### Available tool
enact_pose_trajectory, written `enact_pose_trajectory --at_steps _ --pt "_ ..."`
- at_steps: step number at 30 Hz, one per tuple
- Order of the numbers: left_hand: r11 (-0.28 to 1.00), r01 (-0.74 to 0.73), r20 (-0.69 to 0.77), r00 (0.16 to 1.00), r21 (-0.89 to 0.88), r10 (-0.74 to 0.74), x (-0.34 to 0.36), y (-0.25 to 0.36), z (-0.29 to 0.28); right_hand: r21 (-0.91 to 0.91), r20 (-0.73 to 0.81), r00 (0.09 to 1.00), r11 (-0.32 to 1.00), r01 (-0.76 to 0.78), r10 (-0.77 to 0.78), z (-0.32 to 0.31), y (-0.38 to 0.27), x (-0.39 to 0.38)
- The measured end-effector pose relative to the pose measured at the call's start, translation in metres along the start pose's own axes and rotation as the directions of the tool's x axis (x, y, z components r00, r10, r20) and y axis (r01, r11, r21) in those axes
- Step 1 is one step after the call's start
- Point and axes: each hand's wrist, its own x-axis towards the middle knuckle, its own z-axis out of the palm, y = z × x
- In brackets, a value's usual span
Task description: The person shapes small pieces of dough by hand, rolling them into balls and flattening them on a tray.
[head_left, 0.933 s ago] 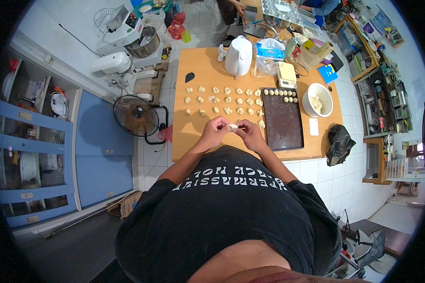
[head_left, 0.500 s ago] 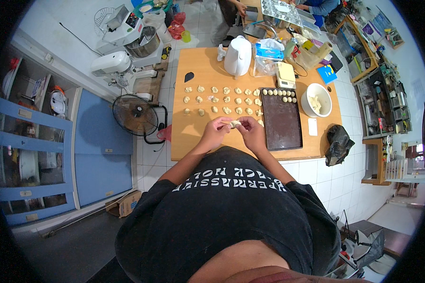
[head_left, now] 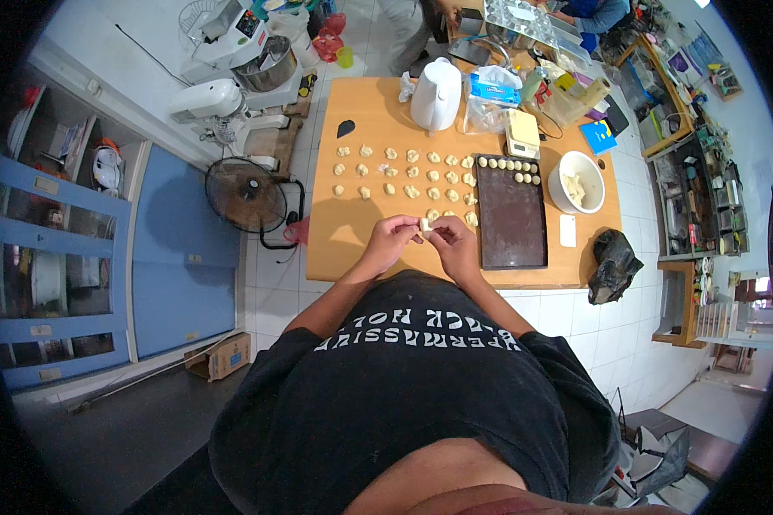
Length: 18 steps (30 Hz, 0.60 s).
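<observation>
Close in front of me, over the table's near side, my left hand (head_left: 393,238) and my right hand (head_left: 452,239) pinch one small piece of pale dough (head_left: 425,225) between their fingertips. Both hands are closed on it from either side. Beyond them, rows of rough dough pieces (head_left: 390,172) lie on the wooden table (head_left: 352,249). To the right of my right hand is a dark baking tray (head_left: 513,223). Smooth round dough balls (head_left: 514,165) sit along its far end.
Right of the tray stands a white bowl (head_left: 553,184) with dough inside. A kitchen scale (head_left: 522,142), a white jug (head_left: 436,94) and a tissue pack (head_left: 495,90) are at the back. A black plastic bag (head_left: 616,266) hangs at the right edge. Other people work beyond the table.
The dough between my fingers has turned from lying sideways to more upright. My hands stay in nearly the same place, and the view has shifted slightly.
</observation>
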Motion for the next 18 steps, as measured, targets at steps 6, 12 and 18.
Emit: enact_pose_trajectory --at_steps 6,12,18 --pt "0.998 0.027 -0.010 1.000 0.055 -0.027 -0.008 -0.004 0.022 -0.114 -0.004 0.996 0.990 -0.088 0.088 -0.020 -0.028 -0.007" --pt "0.998 0.011 -0.027 1.000 0.054 -0.010 -0.004 -0.013 0.056 -0.389 0.160 0.980 0.905 0.172 -0.117 -0.063 -0.041 -0.003" --pt "0.990 0.112 -0.053 0.992 -0.080 -0.117 -0.002 -0.007 0.113 -0.423 0.124 0.983 0.889 0.174 -0.133 -0.112 -0.049 -0.011"
